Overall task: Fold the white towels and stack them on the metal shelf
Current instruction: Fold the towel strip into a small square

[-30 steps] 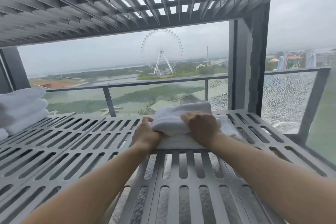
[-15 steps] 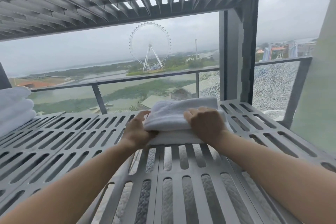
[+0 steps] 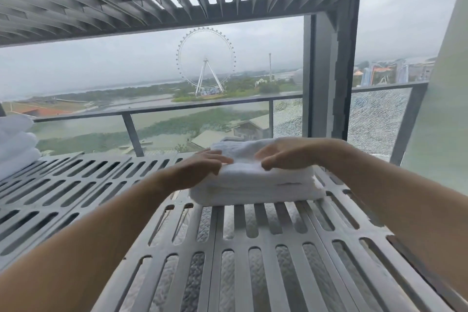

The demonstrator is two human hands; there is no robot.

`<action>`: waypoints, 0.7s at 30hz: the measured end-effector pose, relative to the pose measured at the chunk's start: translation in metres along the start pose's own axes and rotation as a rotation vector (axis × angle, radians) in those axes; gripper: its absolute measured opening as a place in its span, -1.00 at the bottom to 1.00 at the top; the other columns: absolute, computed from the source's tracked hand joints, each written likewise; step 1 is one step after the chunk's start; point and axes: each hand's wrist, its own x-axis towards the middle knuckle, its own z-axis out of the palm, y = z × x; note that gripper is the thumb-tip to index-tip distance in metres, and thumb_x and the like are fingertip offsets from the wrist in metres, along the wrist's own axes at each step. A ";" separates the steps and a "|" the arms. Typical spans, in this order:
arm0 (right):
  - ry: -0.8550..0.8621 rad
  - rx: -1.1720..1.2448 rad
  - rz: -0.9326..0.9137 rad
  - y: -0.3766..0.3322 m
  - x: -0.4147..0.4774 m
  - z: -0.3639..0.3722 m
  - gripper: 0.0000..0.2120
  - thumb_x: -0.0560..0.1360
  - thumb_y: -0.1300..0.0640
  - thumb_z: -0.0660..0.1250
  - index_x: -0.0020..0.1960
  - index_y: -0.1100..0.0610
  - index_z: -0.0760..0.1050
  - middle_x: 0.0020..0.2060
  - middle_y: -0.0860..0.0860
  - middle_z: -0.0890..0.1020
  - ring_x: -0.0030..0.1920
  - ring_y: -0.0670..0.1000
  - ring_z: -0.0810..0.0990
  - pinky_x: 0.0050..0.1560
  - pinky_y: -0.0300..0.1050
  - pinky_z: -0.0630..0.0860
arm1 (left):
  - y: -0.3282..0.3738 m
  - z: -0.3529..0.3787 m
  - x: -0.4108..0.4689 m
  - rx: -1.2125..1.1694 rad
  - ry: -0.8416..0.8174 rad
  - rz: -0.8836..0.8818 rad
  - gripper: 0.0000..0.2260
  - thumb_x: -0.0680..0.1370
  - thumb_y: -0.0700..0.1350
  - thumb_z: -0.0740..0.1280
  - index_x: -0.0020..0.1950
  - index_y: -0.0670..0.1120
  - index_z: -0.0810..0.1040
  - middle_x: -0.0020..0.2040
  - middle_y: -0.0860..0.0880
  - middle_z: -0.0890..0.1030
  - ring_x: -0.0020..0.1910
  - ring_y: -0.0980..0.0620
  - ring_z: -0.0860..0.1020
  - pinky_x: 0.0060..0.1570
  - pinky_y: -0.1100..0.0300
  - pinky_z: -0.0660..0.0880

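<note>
A folded towel stack [image 3: 253,185] sat mid-shelf [image 3: 240,248], well back from the near edge. The left hand [image 3: 202,163] lay on its top left edge, fingers [image 3: 220,159] together and fairly straight. The right hand [image 3: 291,152] arched on top, fingers bent, tips pressing down; whether they pinched was unclear. Bare slotted shelf stretched left to another towel pile [image 3: 17,144].

Soft overcast daylight from behind, faint shadows, wide-angle bending at edges, slight blur
</note>
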 end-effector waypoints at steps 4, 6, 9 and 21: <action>0.239 0.049 0.042 -0.007 0.034 -0.002 -0.63 0.58 0.03 0.06 0.23 0.21 0.46 0.25 0.15 0.50 0.23 0.13 0.44 0.23 -0.05 0.34 | 0.009 -0.005 0.027 -0.087 -0.067 0.127 -0.74 0.41 0.01 0.23 0.03 -0.03 0.54 -0.02 0.18 0.43 -0.05 0.27 0.40 -0.06 0.59 0.27; 0.209 0.049 0.039 -0.004 0.049 0.017 -0.59 0.59 0.00 0.03 0.39 0.11 0.30 0.40 0.09 0.35 0.37 0.10 0.31 0.30 -0.09 0.22 | 0.006 -0.001 0.039 -0.092 -0.024 0.084 -0.77 0.55 -0.15 0.18 0.13 -0.16 0.53 0.11 0.06 0.46 0.10 0.16 0.38 0.00 0.59 0.25; 0.129 -0.128 0.131 0.018 0.058 0.045 -0.46 0.56 -0.23 -0.09 0.49 -0.10 -0.02 0.52 -0.02 0.03 0.50 0.05 -0.02 0.46 0.14 -0.09 | -0.012 0.014 0.053 0.054 0.054 0.147 -0.64 0.64 -0.20 0.04 0.44 -0.14 0.24 0.49 -0.06 0.19 0.48 0.04 0.08 0.44 0.26 -0.05; 0.386 0.301 0.020 0.029 0.047 0.046 -0.58 0.57 -0.12 0.05 0.27 0.07 0.46 0.30 0.06 0.48 0.29 0.08 0.41 0.27 0.06 0.30 | -0.032 0.031 0.054 0.451 0.000 0.155 -0.41 0.51 0.33 -0.20 0.50 0.14 0.04 0.53 0.03 -0.08 0.50 0.01 -0.17 0.40 0.18 -0.35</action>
